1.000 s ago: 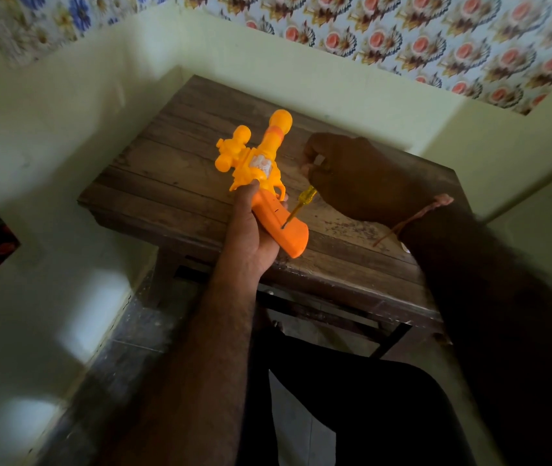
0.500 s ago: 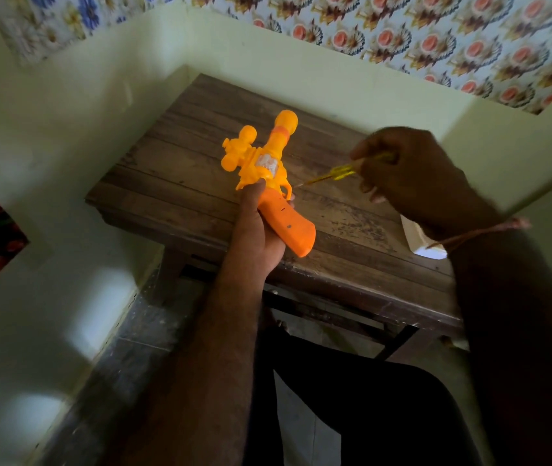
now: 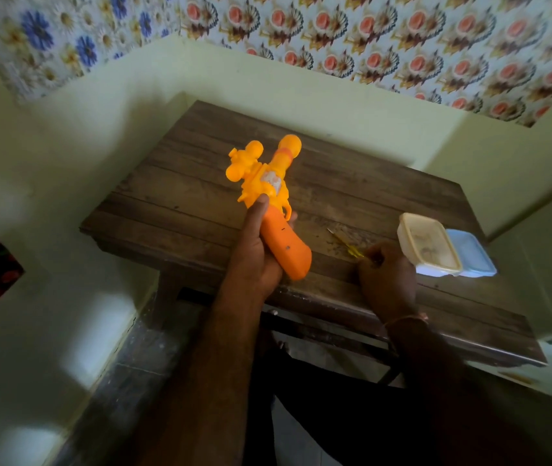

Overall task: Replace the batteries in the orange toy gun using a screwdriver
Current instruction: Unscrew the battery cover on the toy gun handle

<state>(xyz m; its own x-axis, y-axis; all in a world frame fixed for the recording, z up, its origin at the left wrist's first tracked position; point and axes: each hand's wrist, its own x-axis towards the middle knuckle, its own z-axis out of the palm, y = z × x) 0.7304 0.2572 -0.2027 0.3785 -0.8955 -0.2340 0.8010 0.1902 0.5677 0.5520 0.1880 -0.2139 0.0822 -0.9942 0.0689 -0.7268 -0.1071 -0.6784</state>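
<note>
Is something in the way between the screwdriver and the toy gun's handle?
No. Only bare table lies between the screwdriver in the right hand and the toy gun in the left hand.

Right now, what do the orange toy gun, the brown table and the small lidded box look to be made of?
Orange toy gun: likely moulded plastic, smooth, faintly glossy. Brown plank table: wood or wood-look laminate, matt, with grain lines and worn edges. Small cream-lidded box: seemingly translucent plastic.
</note>
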